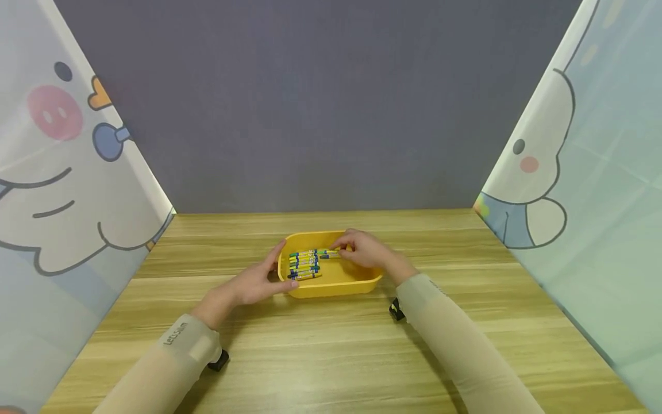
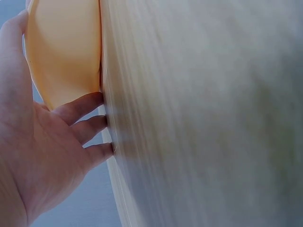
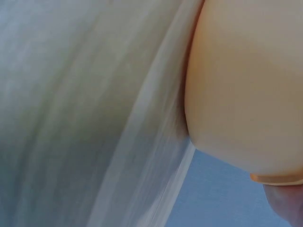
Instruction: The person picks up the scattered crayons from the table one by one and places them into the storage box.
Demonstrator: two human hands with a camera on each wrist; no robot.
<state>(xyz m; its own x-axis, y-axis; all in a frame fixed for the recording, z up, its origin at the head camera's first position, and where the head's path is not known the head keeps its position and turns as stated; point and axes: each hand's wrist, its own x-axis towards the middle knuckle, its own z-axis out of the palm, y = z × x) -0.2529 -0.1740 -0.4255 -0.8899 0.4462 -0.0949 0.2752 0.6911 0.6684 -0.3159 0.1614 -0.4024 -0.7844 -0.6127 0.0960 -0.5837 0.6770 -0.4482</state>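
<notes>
A yellow plastic tray (image 1: 331, 289) stands on the table, with several crayons (image 1: 305, 261) in yellow and blue wrappers lying in a column at its left end. My left hand (image 1: 257, 282) holds the tray's left end, thumb over the front rim and fingers along the outer wall. In the left wrist view, the lower fingertips of that hand (image 2: 52, 137) touch the tabletop beside the tray wall (image 2: 66, 52). Over the tray's right half reaches my right hand (image 1: 364, 250), its thumb and fingertips pinching a crayon (image 1: 327, 256) just right of the column. The fingers partly hide that crayon.
The wood-grain table (image 1: 331, 345) extends around the tray on all sides. A dark grey panel (image 1: 326, 115) rises behind it, with cartoon-printed cloths (image 1: 77, 201) at both sides. Black wrist-camera mounts (image 1: 396, 309) hang below both sleeves.
</notes>
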